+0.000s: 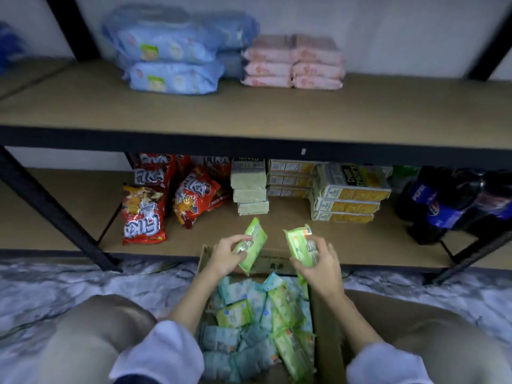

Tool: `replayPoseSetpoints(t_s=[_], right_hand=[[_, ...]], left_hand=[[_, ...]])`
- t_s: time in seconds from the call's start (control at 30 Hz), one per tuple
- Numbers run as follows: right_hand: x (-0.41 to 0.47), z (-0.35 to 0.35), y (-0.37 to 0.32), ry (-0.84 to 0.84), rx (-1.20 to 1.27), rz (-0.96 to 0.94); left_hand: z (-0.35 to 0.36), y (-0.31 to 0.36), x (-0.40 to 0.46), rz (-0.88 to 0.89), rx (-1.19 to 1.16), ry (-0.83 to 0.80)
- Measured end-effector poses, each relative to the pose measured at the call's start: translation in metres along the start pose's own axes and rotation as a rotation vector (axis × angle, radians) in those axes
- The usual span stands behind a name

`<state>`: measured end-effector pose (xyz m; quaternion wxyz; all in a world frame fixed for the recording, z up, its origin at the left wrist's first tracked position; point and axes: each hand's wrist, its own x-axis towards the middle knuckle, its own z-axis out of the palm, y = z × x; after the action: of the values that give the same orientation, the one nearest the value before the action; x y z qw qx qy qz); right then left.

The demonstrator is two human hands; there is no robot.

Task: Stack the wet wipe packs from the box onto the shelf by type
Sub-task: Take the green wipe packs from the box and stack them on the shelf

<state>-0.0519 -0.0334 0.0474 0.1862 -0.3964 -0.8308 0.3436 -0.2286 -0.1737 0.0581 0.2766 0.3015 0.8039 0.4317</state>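
Note:
My left hand (pixel 225 254) grips a green wet wipe pack (pixel 253 242) above the far end of the cardboard box (pixel 328 345). My right hand (pixel 318 266) grips a second green pack (pixel 297 243) beside it, a little to the right. Inside the box lie several green packs (pixel 288 347) and several teal packs (pixel 221 339), jumbled together. On the upper shelf (pixel 277 112) stand large blue wipe packs (pixel 171 62) stacked at the left and small pink packs (pixel 293 67) stacked in two columns to their right.
The lower shelf (pixel 291 234) behind the box carries red snack bags (pixel 146 214), stacked cracker boxes (pixel 346 195) and dark soda bottles (pixel 448 203) at the right. Black shelf posts slant down at the left. My knees flank the box on a marbled floor.

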Motion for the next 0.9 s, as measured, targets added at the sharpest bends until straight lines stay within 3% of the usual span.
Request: replayPoseSetpoints(t_s=[0.23, 0.4, 0.73, 0.9], right_hand=[[-0.002, -0.082, -0.08, 0.297, 0.047, -0.269], [0.027, -0.118, -0.121, 0.414, -0.001, -0.366], [0.098, -0.147, -0.163, 0.35, -0.219, -0.231], [0.106, -0.148, -0.165, 0.3, -0.381, -0.203]], left_hand=[[-0.057, 0.104, -0.042, 0.392, -0.194, 0.212], [-0.081, 0.156, -0.033, 0.545, -0.201, 0.315], [-0.11, 0.195, 0.03, 0.402, -0.016, 0.347], [-0.11, 0.19, 0.033, 0.2, 0.402, 0.365]])
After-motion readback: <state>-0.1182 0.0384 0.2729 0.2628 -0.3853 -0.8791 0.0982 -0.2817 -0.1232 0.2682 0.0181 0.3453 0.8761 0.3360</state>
